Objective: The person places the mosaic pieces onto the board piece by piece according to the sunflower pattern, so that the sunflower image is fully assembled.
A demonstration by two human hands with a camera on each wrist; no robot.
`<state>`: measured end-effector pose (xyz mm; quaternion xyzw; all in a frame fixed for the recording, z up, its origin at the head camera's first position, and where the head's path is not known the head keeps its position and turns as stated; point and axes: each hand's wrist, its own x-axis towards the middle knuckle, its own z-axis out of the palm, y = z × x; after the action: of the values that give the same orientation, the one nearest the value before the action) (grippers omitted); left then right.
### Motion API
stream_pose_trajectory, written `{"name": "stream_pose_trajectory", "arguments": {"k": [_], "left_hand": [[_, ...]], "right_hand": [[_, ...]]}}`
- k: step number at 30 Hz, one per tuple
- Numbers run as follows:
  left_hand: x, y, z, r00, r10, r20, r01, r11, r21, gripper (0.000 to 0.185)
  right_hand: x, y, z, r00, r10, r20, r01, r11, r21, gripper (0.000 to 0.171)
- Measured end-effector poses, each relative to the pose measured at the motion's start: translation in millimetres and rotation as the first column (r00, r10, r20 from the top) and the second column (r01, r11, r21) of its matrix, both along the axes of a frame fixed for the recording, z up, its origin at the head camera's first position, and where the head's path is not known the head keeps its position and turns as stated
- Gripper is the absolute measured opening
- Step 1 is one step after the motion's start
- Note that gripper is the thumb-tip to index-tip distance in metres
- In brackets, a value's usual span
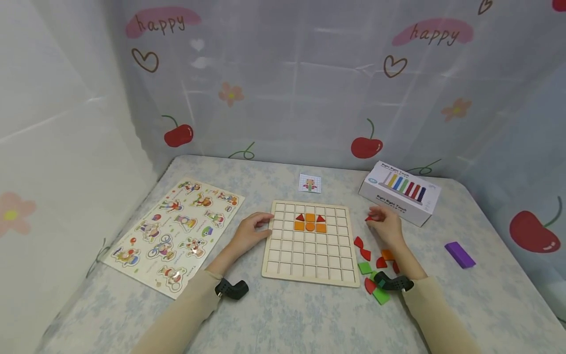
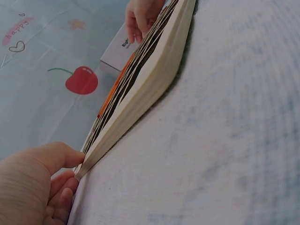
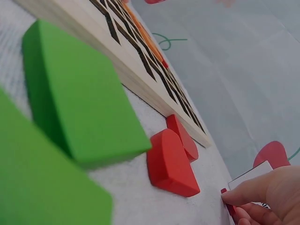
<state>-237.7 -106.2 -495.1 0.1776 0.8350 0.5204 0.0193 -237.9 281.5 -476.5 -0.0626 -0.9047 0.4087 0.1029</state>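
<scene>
Loose green piece (image 3: 79, 98) lies nearest. Right hand (image 1: 385, 226) pinches a red piece (image 1: 368, 218) just beside grid board (image 1: 309, 246); left hand (image 1: 248, 235) steadies its edge, fingers relaxed. Judged mid-placement: needs an empty cell.

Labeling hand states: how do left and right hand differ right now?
The left hand rests on the left edge of the grid board, fingers against its rim; the right hand is off the board, to its right. The left hand holds no piece; the right hand pinches a small red piece. Both stay low over the table.
</scene>
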Motion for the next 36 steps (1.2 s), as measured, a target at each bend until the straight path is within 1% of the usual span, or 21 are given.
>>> {"name": "stream_pose_trajectory", "arguments": {"k": [5, 9, 14, 17, 19, 24, 29, 33, 36], "left_hand": [[0.7, 1, 1.3, 1.0, -0.001, 0.0, 0.001, 1.0, -0.004, 0.042], [1.6, 0, 2.2, 1.0, 0.003, 0.004, -0.003, 1.0, -0.008, 0.042], [1.4, 0, 1.9, 1.0, 0.002, 0.0, -0.002, 1.0, -0.021, 0.042], [1.1, 0, 1.5, 1.0, -0.003, 0.002, 0.003, 1.0, -0.024, 0.041], [1.0, 0, 1.6, 1.0, -0.007, 0.002, 0.007, 1.0, -0.02, 0.041], [-0.3, -1, 1.0, 1.0, 0.001, -0.018, -0.001, 1.0, -0.02, 0.041], [-1.3, 0, 0.8, 1.0, 0.006, -0.027, -0.006, 1.0, -0.027, 0.041], [-0.6, 0, 1.5, 1.0, 0.006, -0.011, -0.006, 0.999, -0.032, 0.041], [0.1, 0, 1.9, 1.0, 0.009, 0.002, -0.009, 0.999, -0.031, 0.041]], "right_hand": [[0.3, 0, -1.6, 1.0, 0.026, -0.015, -0.026, 1.0, 0.002, 0.035], [2.8, -8, 5.9, 0.997, 0.065, -0.043, -0.065, 0.998, 0.0, 0.036], [10.3, -34, 21.3, 0.988, 0.139, -0.061, -0.14, 0.99, -0.004, 0.037], [16.5, -55, 26.1, 0.976, 0.207, -0.074, -0.207, 0.978, -0.001, 0.037], [20.4, -71, 27.3, 0.963, 0.253, -0.088, -0.255, 0.967, -0.017, 0.037], [26.9, -108, 25.7, 0.938, 0.335, -0.086, -0.342, 0.935, -0.091, 0.036], [29.1, -134, 18.2, 0.925, 0.375, -0.055, -0.379, 0.915, -0.136, 0.035], [32.9, -148, 12.1, 0.928, 0.369, -0.051, -0.372, 0.914, -0.164, 0.032], [35.7, -153, 6.8, 0.932, 0.358, -0.063, -0.363, 0.913, -0.184, 0.029]]}}
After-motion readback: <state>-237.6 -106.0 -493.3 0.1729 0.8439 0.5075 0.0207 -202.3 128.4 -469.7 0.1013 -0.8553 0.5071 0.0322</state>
